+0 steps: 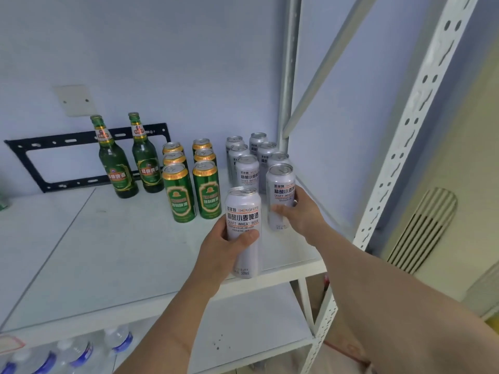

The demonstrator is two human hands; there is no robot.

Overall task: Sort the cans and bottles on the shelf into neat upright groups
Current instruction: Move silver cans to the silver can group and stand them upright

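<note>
Each hand gripped an upright silver wheat beer can: left hand [224, 247] wrapped one [243, 228] near the shelf [108, 252] edge, right hand [302, 214] another [279, 193] beside the silver group.

Readable print on the silver cans, green cans and green bottles.

The silver can [243, 228] gripped in the left hand [224, 247] reads "SHENGFEITE" beside three Chinese characters at the top, then large characters "精酿小麦啤酒", "CRAFT WHEAT BEER" under an orange line, and "500ml" near its base. At its two o'clock, the silver can [279, 195] held by the right hand [302, 214] shows the same design, cut off to "CRAFT WHEA". At ten o'clock, the front green cans [193, 195] carry gold-framed emblems with Chinese lettering too blurred to read, possibly "啤酒". The green bottles [129, 160] bear similar red labels, partly legible as "啤酒".
</note>
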